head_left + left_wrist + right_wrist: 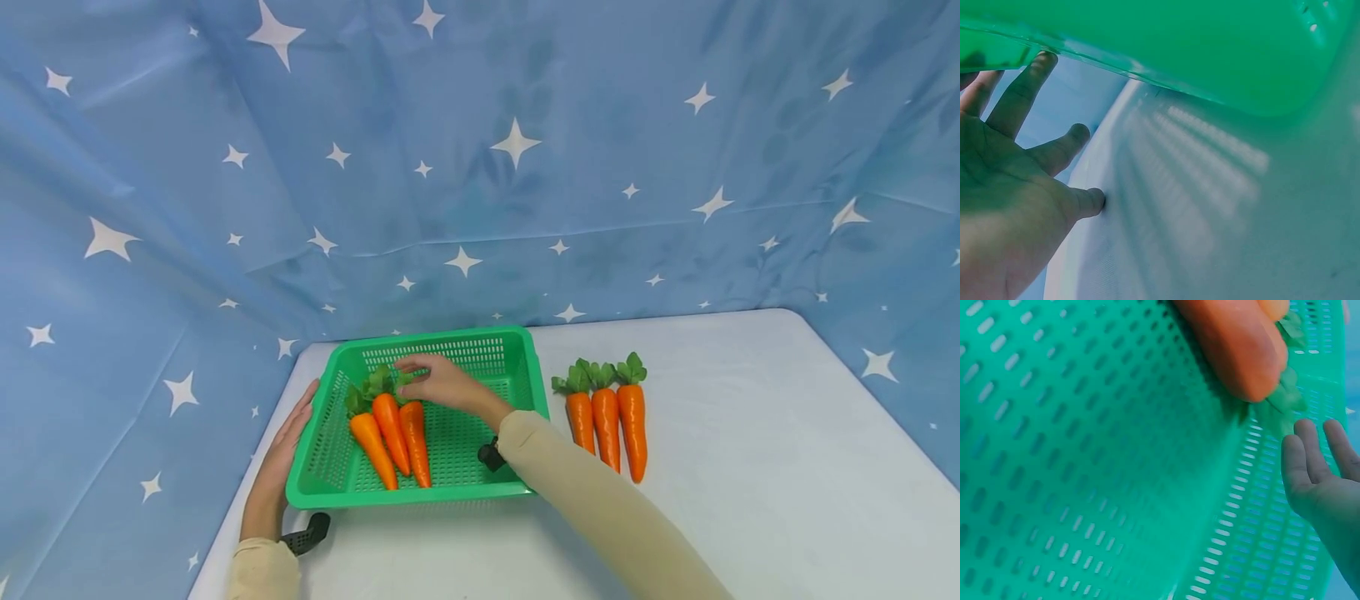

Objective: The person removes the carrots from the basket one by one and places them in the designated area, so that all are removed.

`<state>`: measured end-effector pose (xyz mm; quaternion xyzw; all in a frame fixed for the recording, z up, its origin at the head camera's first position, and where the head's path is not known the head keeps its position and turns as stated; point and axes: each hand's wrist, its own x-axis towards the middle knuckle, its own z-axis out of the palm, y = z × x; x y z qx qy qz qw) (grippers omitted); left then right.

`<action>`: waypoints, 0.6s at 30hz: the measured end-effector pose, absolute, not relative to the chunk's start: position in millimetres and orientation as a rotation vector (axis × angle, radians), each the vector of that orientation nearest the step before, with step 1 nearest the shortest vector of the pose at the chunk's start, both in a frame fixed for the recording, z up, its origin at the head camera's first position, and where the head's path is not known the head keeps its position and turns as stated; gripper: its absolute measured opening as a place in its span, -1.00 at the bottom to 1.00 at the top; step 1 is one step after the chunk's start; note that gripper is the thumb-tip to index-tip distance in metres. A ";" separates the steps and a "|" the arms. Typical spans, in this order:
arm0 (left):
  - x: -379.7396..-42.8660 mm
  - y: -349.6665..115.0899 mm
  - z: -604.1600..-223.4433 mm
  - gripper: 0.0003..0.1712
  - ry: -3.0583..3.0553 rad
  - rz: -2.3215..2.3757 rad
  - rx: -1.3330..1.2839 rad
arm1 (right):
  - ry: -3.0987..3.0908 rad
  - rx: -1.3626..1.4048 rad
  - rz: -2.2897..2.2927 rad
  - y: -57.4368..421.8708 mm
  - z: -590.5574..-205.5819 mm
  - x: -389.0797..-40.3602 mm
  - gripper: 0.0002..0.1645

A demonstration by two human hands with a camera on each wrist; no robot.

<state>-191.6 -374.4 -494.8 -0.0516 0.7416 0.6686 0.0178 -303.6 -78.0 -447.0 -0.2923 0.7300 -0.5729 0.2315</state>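
Three orange carrots with green leafy tops lie side by side in the left part of a green plastic basket [411, 497]: a left carrot [372, 450], a middle carrot [392, 433] and a right carrot [416, 443]. My right hand [442, 385] is over the basket, fingertips right at the leaves of the right carrot. In the right wrist view its fingers [1313, 453] look loosely extended beside the leaves [1285, 403]. Along the basket's left outer wall, my left hand [283, 454] has its fingers straight; the left wrist view shows a fingertip [1044, 59] at the basket's underside edge.
Right of the basket, three more carrots [606, 425] lie in a row on the white table [750, 467], leaves pointing away from me. A blue star-patterned cloth [480, 200] hangs behind the table and at both sides. My right forearm crosses the basket's front right corner.
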 end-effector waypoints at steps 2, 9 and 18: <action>-191.1 -374.6 -495.5 -0.27 2.306 2.084 -0.145 | 2.018 -0.800 -1.557 -78.8 -449.5 -302.8 -0.35; -188.7 -374.7 -497.5 -0.28 2.303 2.099 -0.103 | 2.087 -0.790 -1.425 -79.3 -457.7 -302.6 -0.39; -189.1 -374.6 -497.1 -0.28 2.331 2.086 -0.070 | 2.078 -0.784 -1.382 -79.2 -462.3 -301.7 -0.40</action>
